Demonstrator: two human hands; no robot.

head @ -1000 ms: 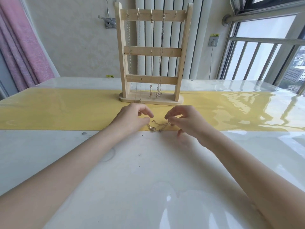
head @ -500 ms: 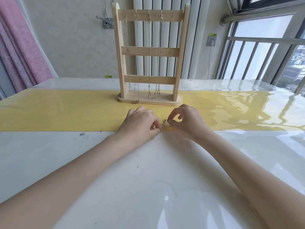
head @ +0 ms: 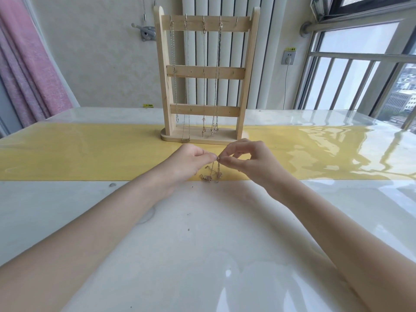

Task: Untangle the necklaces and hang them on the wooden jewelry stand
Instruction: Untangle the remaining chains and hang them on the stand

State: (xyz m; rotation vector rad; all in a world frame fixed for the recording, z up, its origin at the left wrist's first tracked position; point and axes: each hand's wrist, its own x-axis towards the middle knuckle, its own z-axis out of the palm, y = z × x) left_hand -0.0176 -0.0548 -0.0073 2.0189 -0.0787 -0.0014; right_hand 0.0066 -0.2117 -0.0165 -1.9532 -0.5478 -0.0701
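While both hands meet over the yellow table runner (head: 90, 158), a thin gold chain necklace (head: 212, 172) is pinched at one point by the left hand (head: 191, 162) and right hand (head: 249, 159), its tangle dangling straight below, the pale wooden jewelry stand (head: 204, 75) just beyond, slightly left

Jewelry stand (head: 203, 75) at table's (head: 202, 244) far middle, tangled necklace (head: 211, 174) before it, between left hand (head: 191, 161) and right hand (head: 252, 161)
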